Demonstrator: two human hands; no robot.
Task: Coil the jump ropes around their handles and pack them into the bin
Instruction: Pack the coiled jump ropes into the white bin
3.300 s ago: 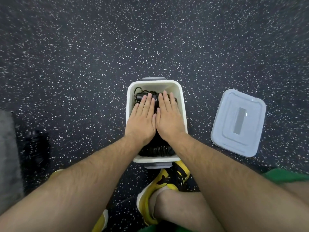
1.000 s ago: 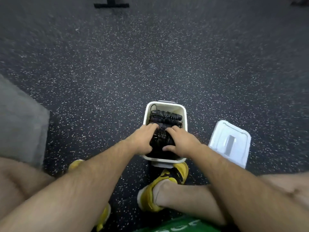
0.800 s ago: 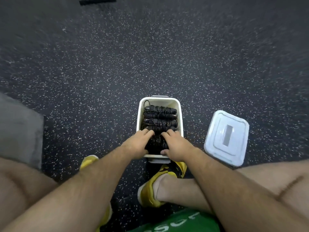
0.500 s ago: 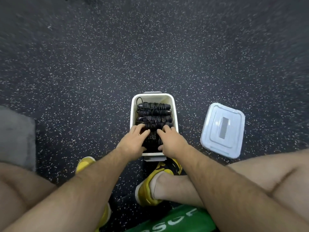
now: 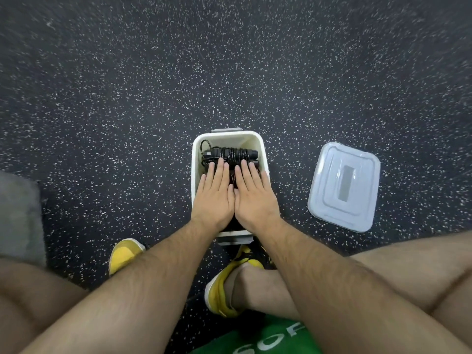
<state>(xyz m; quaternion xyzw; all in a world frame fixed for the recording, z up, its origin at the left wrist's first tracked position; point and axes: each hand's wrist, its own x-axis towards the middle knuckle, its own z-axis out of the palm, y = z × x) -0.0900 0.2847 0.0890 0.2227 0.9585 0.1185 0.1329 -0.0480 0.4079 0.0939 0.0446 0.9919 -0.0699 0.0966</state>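
A white bin (image 5: 196,159) stands on the speckled floor just in front of my feet. Black jump ropes (image 5: 231,154), coiled around their handles, lie packed inside it; only the far bundle shows. My left hand (image 5: 214,198) and my right hand (image 5: 255,198) lie flat side by side on top of the ropes, fingers straight and pointing away from me, pressing down. They hide the near bundles.
The bin's pale blue lid (image 5: 344,186) lies flat on the floor to the right. A grey mat (image 5: 18,215) sits at the left edge. My yellow shoes (image 5: 125,254) and crossed legs are close behind the bin.
My hands had their fingers curled over the near bundle in the bin; now both lie flat and reach further over the ropes. The view has tilted down toward the bin.
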